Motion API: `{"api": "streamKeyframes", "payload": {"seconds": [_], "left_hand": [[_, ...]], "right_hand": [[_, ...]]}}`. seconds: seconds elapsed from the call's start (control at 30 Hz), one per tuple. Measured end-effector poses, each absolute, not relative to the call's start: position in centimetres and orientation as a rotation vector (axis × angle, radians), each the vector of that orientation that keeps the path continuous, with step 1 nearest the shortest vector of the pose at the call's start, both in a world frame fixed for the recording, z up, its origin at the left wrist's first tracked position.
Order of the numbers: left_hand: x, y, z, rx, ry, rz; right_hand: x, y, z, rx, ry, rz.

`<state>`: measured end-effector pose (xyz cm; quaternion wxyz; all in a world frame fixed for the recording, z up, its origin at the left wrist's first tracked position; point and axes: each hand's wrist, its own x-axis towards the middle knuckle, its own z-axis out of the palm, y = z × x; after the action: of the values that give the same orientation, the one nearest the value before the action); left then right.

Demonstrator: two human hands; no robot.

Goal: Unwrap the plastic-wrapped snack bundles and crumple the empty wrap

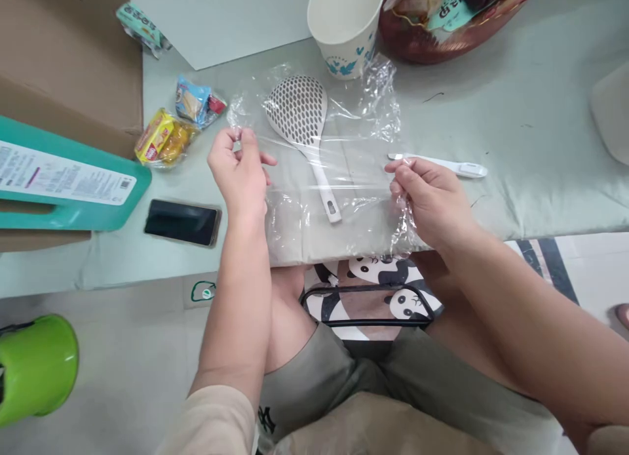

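A clear plastic film is stretched between my two hands over the table. My left hand pinches its left edge, with the other fingers loosely curled. At the right edge, my right hand grips bunched film between thumb and fingers. A white slotted ladle lies under or within the film, its bowl pointing away and its handle toward me; which of the two, I cannot tell. Just beyond my right hand lies a white utility knife, partly hidden behind the fingers.
On the table stand a paper cup and a red bowl of packets. Snack packets, a phone, a teal package and a cardboard box are at the left. A green bucket stands on the floor.
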<state>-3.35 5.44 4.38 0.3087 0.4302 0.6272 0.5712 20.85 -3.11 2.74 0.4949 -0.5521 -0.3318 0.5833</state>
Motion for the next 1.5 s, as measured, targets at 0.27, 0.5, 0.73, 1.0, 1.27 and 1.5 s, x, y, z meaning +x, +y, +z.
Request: {"api": "streamKeyframes", "payload": {"seconds": [0.27,0.5,0.73,1.0,1.27,1.5], "left_hand": [[-3.4,5.5,4.3,1.037,1.678,1.522],[-4.6,6.0,3.7,1.041,1.661,1.519],[-5.2,5.5,4.9,1.073,1.723,1.538],[-5.0,5.1,5.5,0.926,1.621,1.515],[-5.2,5.3,5.7,0.857,1.652,1.480],[-7.0,5.2,4.4,0.840,1.345,1.086]], "right_hand": [[20.2,-2.8,2.8,-1.228,-0.645,1.492],[20.6,-3.1,3.2,-1.289,-0.786,1.544],[21.6,-3.1,3.5,-1.331,-0.788,1.481],[21.7,-3.3,4.6,-1.368,-0.725,1.734],[21.5,-3.7,4.5,-1.332,-0.809,1.615],[21.5,-3.5,4.1,-1.308,-0.860,1.251]]}}
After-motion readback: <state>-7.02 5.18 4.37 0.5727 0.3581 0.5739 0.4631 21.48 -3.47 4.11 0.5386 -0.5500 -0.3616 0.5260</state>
